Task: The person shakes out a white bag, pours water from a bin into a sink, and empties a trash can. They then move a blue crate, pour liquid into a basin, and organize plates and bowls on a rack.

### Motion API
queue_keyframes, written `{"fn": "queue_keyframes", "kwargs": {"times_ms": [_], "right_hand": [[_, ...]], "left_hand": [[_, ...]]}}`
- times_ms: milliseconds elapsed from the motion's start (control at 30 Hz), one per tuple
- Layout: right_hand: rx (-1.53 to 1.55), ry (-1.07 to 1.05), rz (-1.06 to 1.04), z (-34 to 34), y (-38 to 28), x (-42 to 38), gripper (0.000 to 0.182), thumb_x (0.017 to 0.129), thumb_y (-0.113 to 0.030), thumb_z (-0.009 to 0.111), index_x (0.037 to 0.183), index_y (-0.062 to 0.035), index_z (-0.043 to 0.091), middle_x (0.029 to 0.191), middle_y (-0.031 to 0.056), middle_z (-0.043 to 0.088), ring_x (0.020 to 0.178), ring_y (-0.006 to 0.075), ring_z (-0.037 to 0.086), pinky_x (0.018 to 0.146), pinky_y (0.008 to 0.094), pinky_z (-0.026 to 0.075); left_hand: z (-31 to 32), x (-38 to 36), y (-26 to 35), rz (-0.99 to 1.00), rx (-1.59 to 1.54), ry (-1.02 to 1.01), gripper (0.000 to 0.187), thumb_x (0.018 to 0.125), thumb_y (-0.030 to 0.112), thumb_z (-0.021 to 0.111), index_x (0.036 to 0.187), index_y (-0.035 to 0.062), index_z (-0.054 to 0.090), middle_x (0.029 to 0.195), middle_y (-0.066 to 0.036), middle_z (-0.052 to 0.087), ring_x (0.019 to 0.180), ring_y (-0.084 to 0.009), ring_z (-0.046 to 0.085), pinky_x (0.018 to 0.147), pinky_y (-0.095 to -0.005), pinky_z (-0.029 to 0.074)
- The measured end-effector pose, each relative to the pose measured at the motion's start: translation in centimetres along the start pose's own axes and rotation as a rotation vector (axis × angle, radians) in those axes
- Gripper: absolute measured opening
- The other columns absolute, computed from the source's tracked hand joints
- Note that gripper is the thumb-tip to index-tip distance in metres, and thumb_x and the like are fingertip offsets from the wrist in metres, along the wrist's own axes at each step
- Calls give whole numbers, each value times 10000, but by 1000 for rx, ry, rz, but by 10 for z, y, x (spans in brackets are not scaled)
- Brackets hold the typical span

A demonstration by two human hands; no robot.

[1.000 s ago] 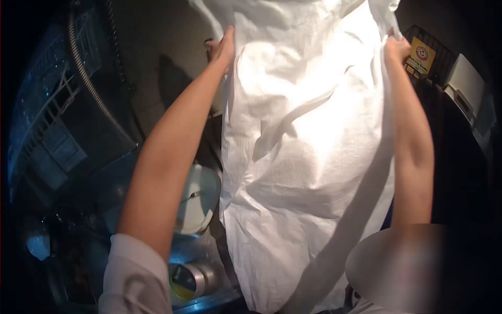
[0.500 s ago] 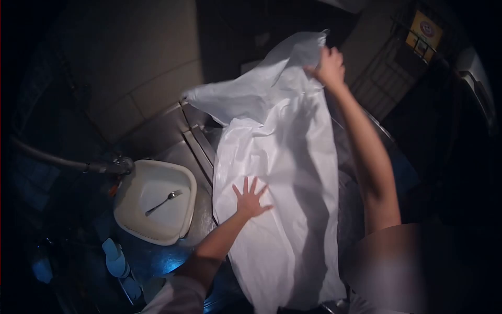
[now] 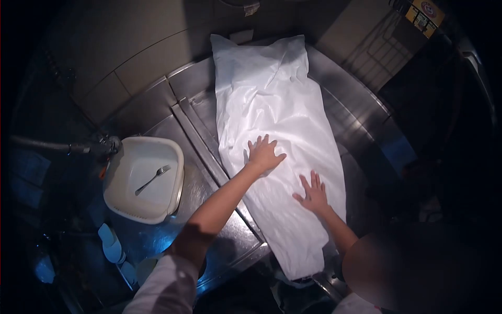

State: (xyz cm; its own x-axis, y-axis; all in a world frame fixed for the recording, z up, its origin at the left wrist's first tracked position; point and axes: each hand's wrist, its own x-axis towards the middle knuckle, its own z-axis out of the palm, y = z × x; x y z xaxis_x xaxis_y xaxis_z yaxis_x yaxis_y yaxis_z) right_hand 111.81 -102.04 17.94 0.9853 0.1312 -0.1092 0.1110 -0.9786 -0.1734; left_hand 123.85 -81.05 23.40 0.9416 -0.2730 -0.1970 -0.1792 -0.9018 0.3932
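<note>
- I see my left hand (image 3: pixel 264 155) palm down, fingers spread wide, resting on the white plastic sack (image 3: pixel 272 112) near its middle; it grips nothing.
- My right hand (image 3: pixel 315 196) is open too, fingers fanned, over the same sack, nearer me and close to its right edge; from this view I can't tell how firmly its palm presses.
- The sack lies creased and lengthwise on the stainless-steel counter (image 3: pixel 201 204), its far end toward the tiled wall (image 3: pixel 149 57), its near end at the front edge.
- Left of the sack a raised metal ridge (image 3: pixel 219 172) runs along the counter, partly behind my left forearm.
- Beyond that ridge sits a cream plastic basin (image 3: pixel 163 196), with a fork (image 3: pixel 153 179) lying inside.
- A hose (image 3: pixel 47 144) reaches in beside the basin.
- At far upper right I make out a yellow baking soda box (image 3: pixel 424 18).
</note>
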Motion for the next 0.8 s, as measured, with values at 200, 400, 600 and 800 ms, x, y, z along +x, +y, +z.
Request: {"fn": "queue_keyframes", "kwargs": {"times_ms": [200, 400, 600, 800], "right_hand": [[17, -98, -125, 5, 22, 49, 780, 678, -513, 597, 1276, -83, 340, 1311, 254, 269, 1231, 379, 230, 1000, 457, 192], [311, 43, -28, -99, -40, 12, 461, 795, -302, 577, 1117, 16, 491, 1052, 163, 545, 985, 232, 506, 845, 306, 385], [1088, -419, -454, -127, -201, -122, 287, 851, -225, 451, 750, 29, 534, 723, 121, 569, 755, 195, 564, 737, 291, 407], [969, -1209, -663, -37, -360, -249, 302, 834, -238, 481, 682, 11, 559, 654, 78, 578, 628, 157, 551, 636, 275, 435]], "left_hand": [[-21, -168, 32, 199, -656, 285, 422, 760, 332, 600, 1077, 66, 518, 1163, -150, 474, 1078, -284, 453, 928, -383, 324], [1, -357, -23, 209, -1008, -491, 484, 771, 411, 569, 1048, 19, 515, 921, -133, 594, 836, -255, 590, 753, -332, 458], [78, -532, -86, -308, -891, -21, 459, 775, 431, 553, 984, 23, 537, 858, -121, 609, 791, -233, 594, 688, -325, 460], [164, -739, -93, -956, -696, 367, 454, 768, 438, 547, 1009, 54, 556, 875, -126, 610, 823, -268, 588, 735, -345, 458]]}}
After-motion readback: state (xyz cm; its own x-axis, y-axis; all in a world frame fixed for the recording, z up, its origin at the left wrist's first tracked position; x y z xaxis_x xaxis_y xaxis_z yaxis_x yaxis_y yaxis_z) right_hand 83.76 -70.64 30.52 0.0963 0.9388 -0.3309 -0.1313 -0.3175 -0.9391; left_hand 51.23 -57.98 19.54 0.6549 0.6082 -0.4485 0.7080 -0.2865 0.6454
